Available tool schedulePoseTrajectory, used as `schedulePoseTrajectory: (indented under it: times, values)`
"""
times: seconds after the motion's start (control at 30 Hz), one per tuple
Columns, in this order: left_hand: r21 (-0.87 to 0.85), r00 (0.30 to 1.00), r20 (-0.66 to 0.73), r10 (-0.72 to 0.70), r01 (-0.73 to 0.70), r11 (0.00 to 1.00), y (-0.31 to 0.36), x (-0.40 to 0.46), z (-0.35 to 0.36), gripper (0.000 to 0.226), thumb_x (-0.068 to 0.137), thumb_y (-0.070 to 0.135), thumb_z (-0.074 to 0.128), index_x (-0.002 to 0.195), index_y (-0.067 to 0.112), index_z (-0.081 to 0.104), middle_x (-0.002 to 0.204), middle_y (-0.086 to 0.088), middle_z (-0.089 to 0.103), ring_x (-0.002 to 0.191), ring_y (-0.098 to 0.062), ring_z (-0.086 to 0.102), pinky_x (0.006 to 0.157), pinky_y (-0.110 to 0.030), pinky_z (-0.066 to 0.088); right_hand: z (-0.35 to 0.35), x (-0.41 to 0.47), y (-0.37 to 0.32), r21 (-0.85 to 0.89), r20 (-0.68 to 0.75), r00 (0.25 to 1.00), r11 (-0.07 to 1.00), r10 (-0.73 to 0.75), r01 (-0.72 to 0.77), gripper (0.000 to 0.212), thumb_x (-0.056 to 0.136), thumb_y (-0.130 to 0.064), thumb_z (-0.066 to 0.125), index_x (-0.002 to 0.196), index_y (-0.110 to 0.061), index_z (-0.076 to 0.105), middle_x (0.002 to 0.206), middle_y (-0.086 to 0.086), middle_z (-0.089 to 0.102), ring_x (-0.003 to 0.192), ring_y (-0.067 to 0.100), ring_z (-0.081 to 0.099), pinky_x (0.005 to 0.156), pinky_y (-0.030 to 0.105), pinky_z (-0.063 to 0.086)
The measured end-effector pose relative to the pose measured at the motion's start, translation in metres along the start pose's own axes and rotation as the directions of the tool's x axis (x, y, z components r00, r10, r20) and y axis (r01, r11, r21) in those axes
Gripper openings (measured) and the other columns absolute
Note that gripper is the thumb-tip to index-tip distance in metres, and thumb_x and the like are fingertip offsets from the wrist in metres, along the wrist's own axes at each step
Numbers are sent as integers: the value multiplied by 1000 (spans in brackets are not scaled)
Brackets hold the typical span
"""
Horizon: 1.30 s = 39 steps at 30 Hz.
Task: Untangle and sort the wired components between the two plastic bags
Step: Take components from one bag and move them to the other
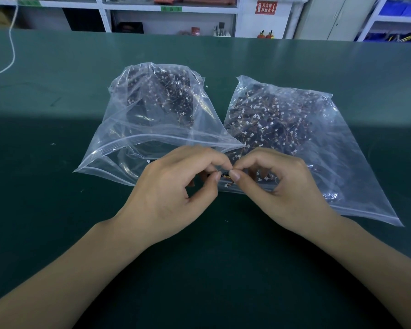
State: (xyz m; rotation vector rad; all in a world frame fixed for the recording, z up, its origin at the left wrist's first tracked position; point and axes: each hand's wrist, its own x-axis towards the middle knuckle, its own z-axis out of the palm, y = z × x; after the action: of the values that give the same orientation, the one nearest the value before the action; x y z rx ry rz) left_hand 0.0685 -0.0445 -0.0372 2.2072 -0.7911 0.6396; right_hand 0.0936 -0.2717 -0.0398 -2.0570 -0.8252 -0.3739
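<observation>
Two clear zip bags lie side by side on the green table. The left bag (138,129) and the right bag (318,143) each hold several small black components with thin orange wires and white plugs. In front of the bags' near edges, my left hand (176,188) and my right hand (280,186) meet fingertip to fingertip. Between them they pinch one small black wired component (224,175), its orange wire and white plug hanging just below. Most of the component is hidden by my fingers.
The green table (57,210) stretches wide on all sides. A white cord (11,55) lies at the far left. White shelves with boxes and two red extinguishers (266,35) stand beyond the table's far edge.
</observation>
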Motion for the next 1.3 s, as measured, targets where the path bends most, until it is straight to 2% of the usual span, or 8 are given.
schedulePoseTrajectory:
  times: [0.1, 0.47, 0.63, 0.67, 0.77, 0.87, 1.0, 1.3]
  values:
    - [-8, 1000, 19, 7, -7, 1000, 0, 0, 0, 24, 98, 5, 68, 111, 22, 76, 88, 19, 63, 89, -12, 64, 75, -32, 53, 0, 0, 1, 1, 11, 1000, 1000, 7, -7, 10, 98, -18, 71, 92, -12, 77, 84, -9, 70, 77, 17, 63, 73, 15, 41]
    - [-2, 999, 33, 11, -11, 1000, 1, 0, 0, 25, 99, 6, 65, 112, 24, 75, 90, 17, 63, 85, -17, 64, 71, -36, 53, -1, 0, 3, -11, 14, 1000, 1000, 1, -1, 7, 98, -14, 73, 91, -13, 76, 83, -13, 68, 76, 13, 63, 72, 14, 41]
    - [35, 1000, 12, 11, -12, 999, 0, -1, 1, 23, 101, 10, 65, 116, 25, 73, 96, 17, 66, 88, -14, 65, 71, -36, 55, -2, 0, 3, -31, -13, 999, 999, -34, 34, 7, 99, -20, 73, 95, -15, 77, 87, -11, 70, 82, 16, 64, 75, 22, 47]
    - [52, 1000, -7, 4, -4, 999, -1, -1, 2, 21, 102, 11, 66, 117, 24, 73, 99, 17, 67, 91, -12, 65, 71, -35, 55, -3, 0, 4, -53, -19, 999, 998, -45, 44, 7, 98, -23, 75, 100, -16, 77, 91, -13, 71, 85, 17, 63, 78, 24, 48]
    - [106, 996, -82, -37, 46, 993, -7, -1, 0, 18, 102, 10, 71, 116, 20, 76, 103, 16, 70, 92, -8, 65, 73, -33, 56, -7, 0, 9, -232, 38, 998, 971, -57, 64, 30, 92, -30, 79, 120, -21, 72, 106, -13, 70, 91, 11, 59, 89, 31, 48]
    - [75, 983, -148, -104, 116, 990, -11, 0, -2, 19, 99, 10, 75, 116, 17, 79, 103, 14, 76, 95, -4, 72, 78, -31, 59, -8, 1, 14, -386, 100, 995, 920, -25, 62, 45, 81, -22, 81, 123, -24, 67, 108, -14, 65, 95, 9, 54, 92, 37, 48]
    - [37, 978, -172, -120, 128, 991, -10, 0, -2, 14, 95, 15, 79, 109, 16, 83, 97, 16, 78, 85, 3, 72, 75, -25, 60, -9, 2, 14, -385, 73, 997, 922, -11, 39, 38, 81, -12, 78, 114, -26, 66, 99, -18, 65, 88, 4, 55, 89, 32, 49]
    - [65, 996, -17, -84, 85, 994, -10, -2, 1, 4, 98, 19, 78, 100, 23, 79, 101, 12, 67, 86, -14, 69, 69, -41, 57, -8, 1, 16, -331, 14, 998, 942, -61, 62, 22, 91, -5, 76, 108, -18, 70, 94, -14, 67, 84, 8, 59, 78, 27, 53]
